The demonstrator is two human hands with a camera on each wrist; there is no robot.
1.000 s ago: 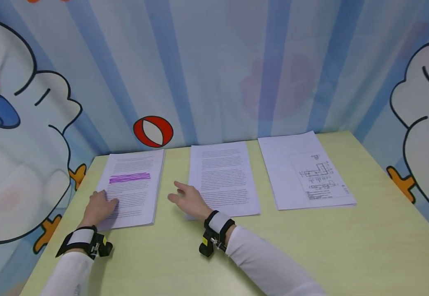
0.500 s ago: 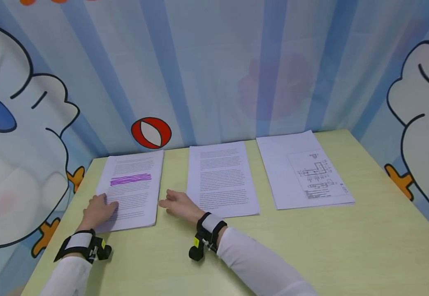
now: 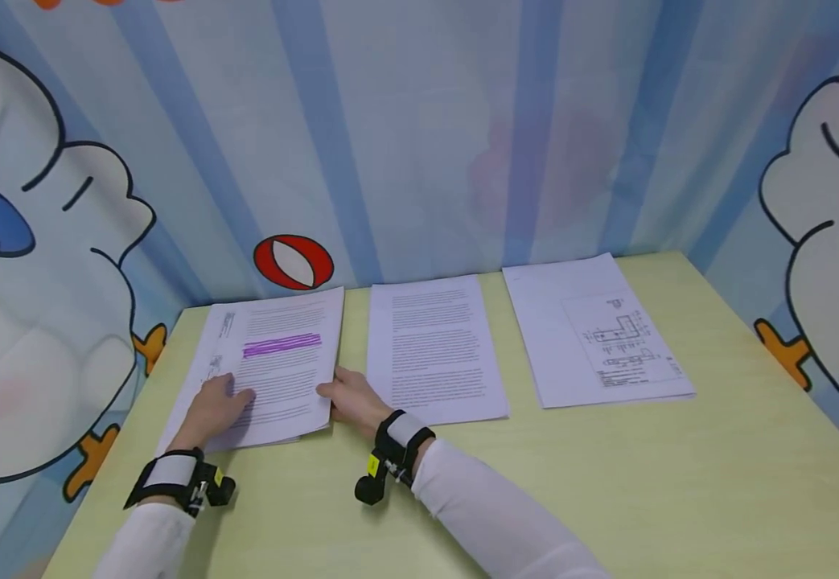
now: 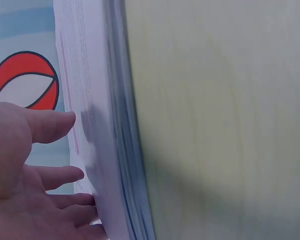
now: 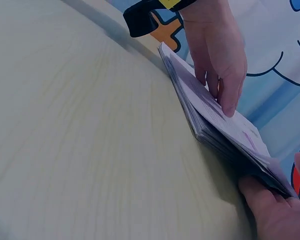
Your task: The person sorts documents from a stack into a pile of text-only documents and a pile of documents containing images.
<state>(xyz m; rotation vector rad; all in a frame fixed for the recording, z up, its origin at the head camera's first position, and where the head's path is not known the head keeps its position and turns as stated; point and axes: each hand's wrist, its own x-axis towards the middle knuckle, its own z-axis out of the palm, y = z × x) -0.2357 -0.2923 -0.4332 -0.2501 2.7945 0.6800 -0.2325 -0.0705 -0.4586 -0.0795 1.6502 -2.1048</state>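
A stack of printed paper sheets [image 3: 289, 374], its top page crossed by purple marker lines [image 3: 281, 346], lies at the left of the table. Its upper sheets sit shifted to the right, baring the left strip of a sheet with a drawing [image 3: 211, 344]. My left hand [image 3: 215, 412] rests on the lower left of the pages, fingers fairly straight. At the stack's right edge my right hand [image 3: 355, 404] grips the sheets, thumb on top and fingers underneath. The right wrist view shows those fingers below the stack's raised edge [image 5: 240, 155].
In the middle of the table [image 3: 607, 490] lies a second stack of printed text pages [image 3: 437, 346]. Farther right is another stack of sheets [image 3: 549, 338] with a technical drawing on top. A striped cartoon curtain [image 3: 426, 145] borders the table's back.
My right hand has moved left onto the left stack's edge and taken hold of it. The upper sheets have slid right, uncovering a drawing; my left hand has shifted slightly right.
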